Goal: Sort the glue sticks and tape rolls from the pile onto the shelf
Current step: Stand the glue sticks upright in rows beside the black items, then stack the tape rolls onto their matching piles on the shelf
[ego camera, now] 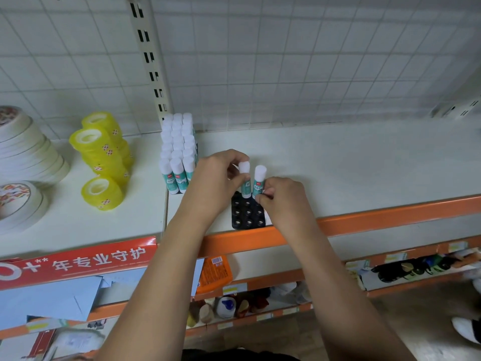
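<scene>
1. The shelf [364, 165] is taking up most of the view: white deck, orange front lip, and everything sorted so far is sitting on its left half.
2. The white tape rolls [28, 149] are stacking up at the far left. The yellow tape rolls [101, 152] are standing just right of them in leaning stacks, plus one short stack out front.
3. A packed block of glue sticks [177, 152] is standing upright against the back post, white caps up.
4. A black tray [247, 214] with round sockets is lying near the front lip, right of that block. Most sockets are showing empty.
5. The left hand [216, 183] is gripping the left stick [244, 175] high up, fingers [234, 157] curled over the cap and thumb on the body.
6. The right hand [283, 201] is pinching the right stick [259, 178] down at its base, fingertips clamped together on it.
7. What matters here: both sticks are standing upright, long axis vertical, side by side and touching or nearly so, right over the tray's back row. The sockets are lying directly below the fingers, so I'm guessing the next bit is a straight push down. The right hand is working nearer the socket, and a tilt could miss the hole.
</scene>
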Demonstrator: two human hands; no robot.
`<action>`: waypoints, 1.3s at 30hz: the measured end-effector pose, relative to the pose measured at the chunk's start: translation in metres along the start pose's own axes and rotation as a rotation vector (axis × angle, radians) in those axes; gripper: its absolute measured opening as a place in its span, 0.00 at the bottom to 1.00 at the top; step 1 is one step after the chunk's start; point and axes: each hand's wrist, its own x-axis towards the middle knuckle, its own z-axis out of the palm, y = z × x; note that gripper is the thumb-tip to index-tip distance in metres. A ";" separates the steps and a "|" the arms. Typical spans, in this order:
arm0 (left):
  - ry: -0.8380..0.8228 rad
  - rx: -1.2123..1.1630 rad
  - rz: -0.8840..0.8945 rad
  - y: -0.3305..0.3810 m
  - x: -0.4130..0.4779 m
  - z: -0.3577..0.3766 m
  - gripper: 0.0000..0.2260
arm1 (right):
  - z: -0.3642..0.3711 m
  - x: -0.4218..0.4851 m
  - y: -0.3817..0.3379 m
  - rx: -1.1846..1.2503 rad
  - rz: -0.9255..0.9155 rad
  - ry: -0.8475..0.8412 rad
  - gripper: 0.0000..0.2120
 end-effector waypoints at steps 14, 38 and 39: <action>0.003 -0.049 -0.091 -0.007 -0.018 -0.010 0.10 | 0.008 -0.003 -0.011 0.100 -0.032 -0.031 0.05; 0.111 0.139 -0.232 -0.056 -0.052 -0.076 0.05 | 0.049 -0.017 -0.085 0.090 -0.023 -0.068 0.12; 0.112 0.154 -0.246 -0.056 -0.055 -0.079 0.05 | 0.045 -0.021 -0.087 0.067 -0.040 -0.046 0.12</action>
